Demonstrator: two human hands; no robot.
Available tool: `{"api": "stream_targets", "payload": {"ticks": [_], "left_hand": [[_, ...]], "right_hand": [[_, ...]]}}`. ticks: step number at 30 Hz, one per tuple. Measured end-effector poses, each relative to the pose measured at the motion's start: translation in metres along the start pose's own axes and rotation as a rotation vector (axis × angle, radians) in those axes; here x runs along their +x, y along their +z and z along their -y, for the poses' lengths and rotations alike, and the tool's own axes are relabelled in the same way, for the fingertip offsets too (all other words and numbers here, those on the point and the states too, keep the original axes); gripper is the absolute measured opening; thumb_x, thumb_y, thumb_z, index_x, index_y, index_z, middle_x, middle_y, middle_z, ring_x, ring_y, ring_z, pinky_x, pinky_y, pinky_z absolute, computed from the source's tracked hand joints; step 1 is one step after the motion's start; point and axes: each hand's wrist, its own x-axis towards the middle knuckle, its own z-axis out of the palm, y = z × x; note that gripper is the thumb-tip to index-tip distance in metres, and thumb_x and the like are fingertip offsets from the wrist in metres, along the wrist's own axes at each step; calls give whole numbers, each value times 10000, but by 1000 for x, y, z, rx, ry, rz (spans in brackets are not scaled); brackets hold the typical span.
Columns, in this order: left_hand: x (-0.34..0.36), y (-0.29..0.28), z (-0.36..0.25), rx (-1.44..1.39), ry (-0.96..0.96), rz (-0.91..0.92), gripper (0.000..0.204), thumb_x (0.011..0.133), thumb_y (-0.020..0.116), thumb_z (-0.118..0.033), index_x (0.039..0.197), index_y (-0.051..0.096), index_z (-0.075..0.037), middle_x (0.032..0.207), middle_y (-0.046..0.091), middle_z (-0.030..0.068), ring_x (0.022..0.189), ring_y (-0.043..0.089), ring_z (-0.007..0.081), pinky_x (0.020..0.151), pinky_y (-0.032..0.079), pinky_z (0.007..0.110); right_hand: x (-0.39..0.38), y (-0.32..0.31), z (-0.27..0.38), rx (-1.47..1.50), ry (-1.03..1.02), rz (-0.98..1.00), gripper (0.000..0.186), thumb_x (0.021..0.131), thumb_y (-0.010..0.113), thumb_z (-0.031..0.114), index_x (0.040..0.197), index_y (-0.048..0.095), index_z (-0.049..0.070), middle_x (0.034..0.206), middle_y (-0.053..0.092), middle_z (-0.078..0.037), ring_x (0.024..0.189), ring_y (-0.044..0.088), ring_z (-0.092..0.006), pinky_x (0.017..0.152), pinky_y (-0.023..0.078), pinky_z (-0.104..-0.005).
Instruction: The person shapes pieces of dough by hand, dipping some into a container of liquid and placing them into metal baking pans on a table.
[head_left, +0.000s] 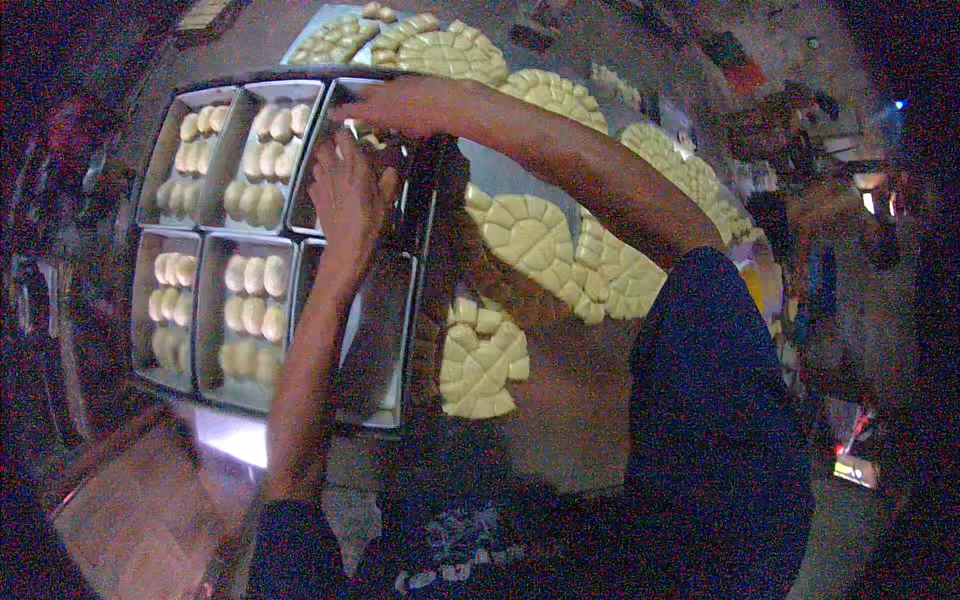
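Observation:
Both hands are in the upper right compartment of a dark-rimmed metal pan set [196, 231]. My left hand [348, 195] reaches into it from below, fingers bent and somewhat apart. My right hand [395, 105] comes over from the right to its top end, fingers blurred. Small pale pieces at the fingertips are partly hidden, and I cannot tell whether either hand grips one. The left and middle compartments hold rows of oval dough pieces [254, 316]. My left forearm crosses the lower right compartment [370, 350], whose metal inside shows.
Right of the pans, a round of cut dough [480, 365] lies on a brown surface. More cut rounds [525, 240] lie behind it on a grey sheet, continuing along the back [440, 50] and to the right [675, 165]. A dim room with assorted objects surrounds the work surface.

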Motion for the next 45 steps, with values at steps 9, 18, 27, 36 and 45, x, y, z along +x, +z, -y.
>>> {"api": "stream_targets", "payload": {"ticks": [9, 18, 27, 36, 45], "left_hand": [[-111, -165, -52, -513, -27, -57, 217, 842, 695, -94, 1039, 631, -28, 946, 662, 135, 872, 640, 283, 792, 508, 374], [-291, -167, -48, -698, -501, 407, 99, 897, 652, -100, 965, 658, -29, 911, 664, 62, 865, 620, 159, 797, 492, 309], [-309, -163, -79, -640, -304, 93, 166, 902, 649, -130, 1041, 640, -39, 1057, 652, 99, 1001, 602, 213, 911, 472, 358], [-331, -116, -173, -354, 799, 27, 331, 878, 677, -161, 1183, 585, -73, 1236, 611, 103, 1185, 556, 294, 1000, 428, 425], [-380, -13, -253, -1036, 106, 1005, 327, 891, 669, -177, 1189, 586, -70, 1229, 614, 95, 1178, 559, 277, 1003, 426, 416]], "right_hand": [[-139, -4, 203, 246, 570, -785, 123, 833, 708, 165, 902, 665, 73, 810, 667, -113, 756, 669, -294, 647, 533, -389], [-196, 179, 352, 29, 422, -513, 214, 695, 676, 143, 893, 654, 65, 1048, 630, -114, 883, 594, -271, 698, 524, -407], [-232, 114, 374, 775, 636, -799, 246, 746, 679, 68, 991, 658, 81, 1146, 604, -130, 1074, 594, -332, 889, 508, -457], [-362, 102, 452, 1441, 699, -723, 260, 857, 672, 144, 1103, 644, 64, 1113, 643, -87, 1041, 621, -263, 925, 497, -415], [-469, 162, 438, 1538, 879, -940, 307, 865, 684, 183, 1146, 648, 66, 1063, 671, -77, 990, 637, -233, 888, 503, -392]]}}
